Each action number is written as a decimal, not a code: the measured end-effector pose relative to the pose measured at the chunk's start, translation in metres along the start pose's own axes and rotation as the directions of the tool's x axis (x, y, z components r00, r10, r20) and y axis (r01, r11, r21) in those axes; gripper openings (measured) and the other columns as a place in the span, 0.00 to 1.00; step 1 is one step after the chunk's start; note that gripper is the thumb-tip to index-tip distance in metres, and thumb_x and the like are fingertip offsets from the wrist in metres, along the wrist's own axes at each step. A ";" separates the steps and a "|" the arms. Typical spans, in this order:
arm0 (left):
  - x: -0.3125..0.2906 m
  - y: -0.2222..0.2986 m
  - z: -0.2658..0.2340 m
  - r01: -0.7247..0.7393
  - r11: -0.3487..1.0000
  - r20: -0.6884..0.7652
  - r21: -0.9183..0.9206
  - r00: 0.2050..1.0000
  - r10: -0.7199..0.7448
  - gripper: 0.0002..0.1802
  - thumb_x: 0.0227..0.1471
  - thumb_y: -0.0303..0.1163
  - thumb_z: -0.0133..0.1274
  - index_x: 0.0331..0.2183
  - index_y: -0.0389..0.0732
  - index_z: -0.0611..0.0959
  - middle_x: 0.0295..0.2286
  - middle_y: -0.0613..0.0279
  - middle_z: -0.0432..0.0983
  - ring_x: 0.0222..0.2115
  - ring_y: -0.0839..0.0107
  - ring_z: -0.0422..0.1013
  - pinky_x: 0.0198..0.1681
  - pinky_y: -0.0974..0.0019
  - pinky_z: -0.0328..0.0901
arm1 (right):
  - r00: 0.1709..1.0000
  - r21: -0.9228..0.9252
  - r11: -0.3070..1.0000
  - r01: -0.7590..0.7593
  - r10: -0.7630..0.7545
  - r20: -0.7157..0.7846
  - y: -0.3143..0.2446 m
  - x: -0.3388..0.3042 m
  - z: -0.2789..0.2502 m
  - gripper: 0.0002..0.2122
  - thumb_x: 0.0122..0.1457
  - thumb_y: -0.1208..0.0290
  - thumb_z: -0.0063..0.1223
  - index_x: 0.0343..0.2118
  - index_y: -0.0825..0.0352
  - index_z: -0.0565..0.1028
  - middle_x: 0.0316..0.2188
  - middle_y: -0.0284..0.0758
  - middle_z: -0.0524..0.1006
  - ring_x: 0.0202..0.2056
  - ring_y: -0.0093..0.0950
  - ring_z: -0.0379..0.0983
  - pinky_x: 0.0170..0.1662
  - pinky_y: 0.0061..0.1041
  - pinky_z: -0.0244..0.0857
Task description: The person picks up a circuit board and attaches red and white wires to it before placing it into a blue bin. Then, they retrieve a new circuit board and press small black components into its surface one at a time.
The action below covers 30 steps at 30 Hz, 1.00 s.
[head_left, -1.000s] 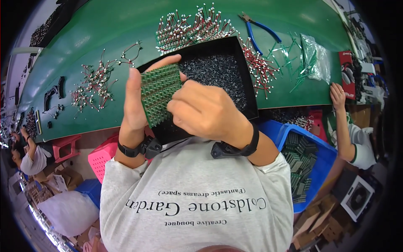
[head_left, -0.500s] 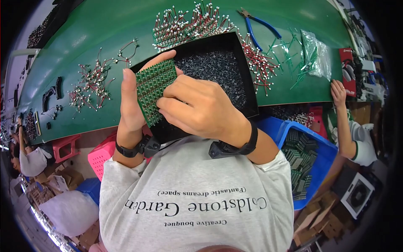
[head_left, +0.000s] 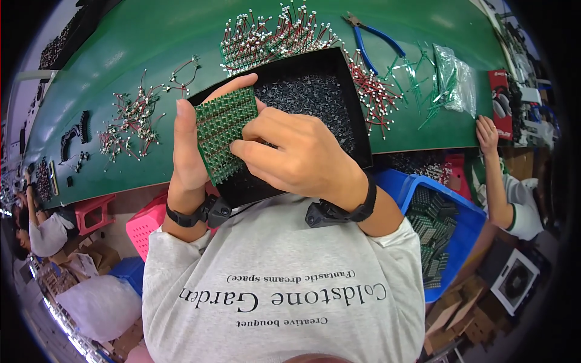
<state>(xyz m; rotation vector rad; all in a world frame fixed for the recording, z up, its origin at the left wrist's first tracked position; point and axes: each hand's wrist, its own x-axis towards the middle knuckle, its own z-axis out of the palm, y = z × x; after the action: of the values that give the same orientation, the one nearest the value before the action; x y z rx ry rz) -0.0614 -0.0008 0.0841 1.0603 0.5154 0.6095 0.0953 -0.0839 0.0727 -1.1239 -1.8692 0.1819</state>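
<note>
A green circuit board panel (head_left: 225, 136) with rows of small parts is held up over the near left of a black tray (head_left: 359, 115). My left hand (head_left: 189, 145) grips it, thumb along its left edge and fingers behind. In front of the panel's right side is my right hand (head_left: 296, 151), its fingers curled in a pinch at the board's face. Whatever lies between those fingertips is hidden. Many tiny dark pieces (head_left: 311, 103) fill the tray beyond my right hand.
Boards with red-wired white connectors (head_left: 272, 39) stand behind the tray. Loose wired connectors (head_left: 133, 124) lie left; blue-handled cutters (head_left: 372, 39), green strips (head_left: 436, 91) and a plastic bag (head_left: 457, 78) lie right. A blue bin (head_left: 466, 242) of boards stands below right, near another person's hand (head_left: 487, 134).
My right hand has shifted slightly right, its fingertips moving a little across the panel. The panel, in my left hand, has turned very slightly.
</note>
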 end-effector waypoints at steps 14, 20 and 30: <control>0.000 0.004 -0.005 0.060 0.984 0.030 -0.167 0.998 -0.055 0.57 0.57 0.76 0.24 0.61 0.30 0.65 0.44 0.52 0.77 0.42 0.66 0.75 0.48 0.64 0.70 | 0.995 -0.001 0.999 0.053 -0.052 -0.084 0.007 0.000 -0.010 0.14 0.38 0.80 0.64 0.33 0.66 0.78 0.27 0.32 0.74 0.26 0.30 0.73 0.27 0.27 0.70; 0.002 0.000 0.001 0.027 1.000 0.004 -0.005 1.000 -0.027 0.58 0.56 0.76 0.24 0.61 0.29 0.65 0.44 0.52 0.76 0.42 0.65 0.75 0.48 0.65 0.69 | 0.999 -0.024 1.000 0.010 -0.009 0.045 0.000 -0.002 -0.007 0.14 0.40 0.78 0.65 0.34 0.67 0.78 0.29 0.32 0.74 0.29 0.32 0.74 0.37 0.30 0.77; 0.002 0.003 -0.010 0.081 0.990 0.031 -0.113 0.996 -0.078 0.60 0.53 0.79 0.27 0.62 0.31 0.64 0.45 0.51 0.75 0.40 0.65 0.76 0.34 0.65 0.76 | 0.996 -0.050 0.998 -0.035 0.032 -0.078 0.012 -0.006 -0.023 0.10 0.38 0.84 0.62 0.25 0.67 0.75 0.24 0.32 0.73 0.24 0.30 0.72 0.24 0.27 0.68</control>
<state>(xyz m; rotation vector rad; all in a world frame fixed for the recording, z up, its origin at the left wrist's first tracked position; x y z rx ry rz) -0.0669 0.0083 0.0826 0.9344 0.4918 0.5473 0.1212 -0.0882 0.0753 -1.1816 -1.7968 0.1088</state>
